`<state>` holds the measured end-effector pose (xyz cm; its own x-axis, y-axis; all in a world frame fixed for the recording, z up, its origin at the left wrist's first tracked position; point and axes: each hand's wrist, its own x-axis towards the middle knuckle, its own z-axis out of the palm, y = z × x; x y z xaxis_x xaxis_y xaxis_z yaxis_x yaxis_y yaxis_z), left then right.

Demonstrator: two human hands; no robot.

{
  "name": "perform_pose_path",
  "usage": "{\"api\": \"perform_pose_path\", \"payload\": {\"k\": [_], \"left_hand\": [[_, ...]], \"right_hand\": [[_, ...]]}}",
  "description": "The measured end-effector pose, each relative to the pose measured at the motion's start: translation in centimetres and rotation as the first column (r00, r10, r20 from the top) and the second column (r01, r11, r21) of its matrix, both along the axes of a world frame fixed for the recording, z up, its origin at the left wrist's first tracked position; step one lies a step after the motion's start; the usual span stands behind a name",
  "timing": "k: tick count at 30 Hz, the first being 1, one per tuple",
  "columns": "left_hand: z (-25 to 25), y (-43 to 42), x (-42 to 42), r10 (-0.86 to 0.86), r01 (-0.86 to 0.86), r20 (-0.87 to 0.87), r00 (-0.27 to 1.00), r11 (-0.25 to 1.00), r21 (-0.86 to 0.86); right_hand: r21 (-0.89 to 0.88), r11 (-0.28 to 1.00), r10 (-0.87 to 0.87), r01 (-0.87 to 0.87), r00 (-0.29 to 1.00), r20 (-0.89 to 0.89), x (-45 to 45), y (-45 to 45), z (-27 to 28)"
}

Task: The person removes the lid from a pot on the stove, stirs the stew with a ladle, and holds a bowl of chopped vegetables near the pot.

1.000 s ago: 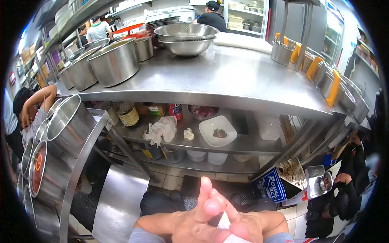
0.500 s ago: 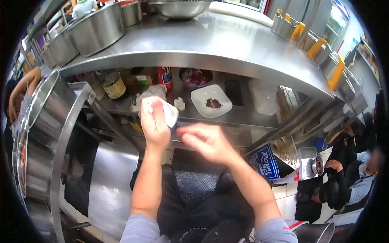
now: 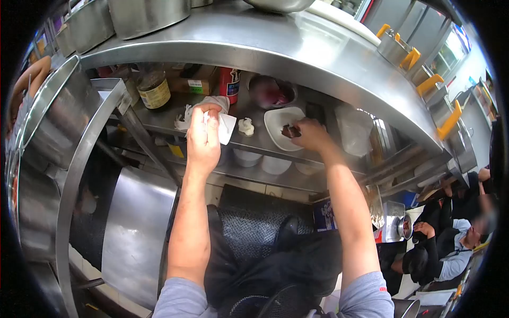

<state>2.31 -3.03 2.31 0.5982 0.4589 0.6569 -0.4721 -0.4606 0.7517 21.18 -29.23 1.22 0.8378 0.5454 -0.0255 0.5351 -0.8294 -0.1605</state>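
My left hand point(image 3: 204, 140) is closed around a white paper tissue point(image 3: 227, 129), which sticks out flat on its right side. My right hand point(image 3: 314, 135) reaches over the square white plate point(image 3: 274, 121), fingertips pinched at the dark brown clump point(image 3: 290, 131) on it. How much of the clump is between the fingers is partly hidden. A crumpled white tissue point(image 3: 246, 126) lies on the shelf between the two hands. Behind my left hand is a bunched pale cloth point(image 3: 219, 102).
A bowl with purplish-red contents point(image 3: 271, 93), a red can point(image 3: 229, 85) and a labelled jar point(image 3: 153, 90) stand on the lower shelf point(image 3: 323, 159). The steel counter edge point(image 3: 254, 58) overhangs them. Steel pots point(image 3: 151, 18) sit above. A seated person point(image 3: 456, 244) is at right.
My right hand has gone from beside my left hand to the plate, its fingers now at the brown clump. The tissue in my left hand shows flatter. The view has shifted.
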Motion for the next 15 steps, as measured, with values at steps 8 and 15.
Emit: {"api": "perform_pose_path", "payload": {"k": [8, 15], "left_hand": [[-0.2, 1.4, -0.1, 0.047, -0.047, -0.025, 0.999, 0.999, -0.021], [-0.5, 1.4, 0.0, 0.073, -0.076, -0.065, 0.995, 0.996, -0.044]], "right_hand": [[0.305, 0.952, 0.025, 0.037, 0.981, -0.194, 0.7, -1.9, -0.2], [0.741, 0.644, 0.121, 0.191, 0.931, -0.345, -0.3, -3.8, 0.6]]}}
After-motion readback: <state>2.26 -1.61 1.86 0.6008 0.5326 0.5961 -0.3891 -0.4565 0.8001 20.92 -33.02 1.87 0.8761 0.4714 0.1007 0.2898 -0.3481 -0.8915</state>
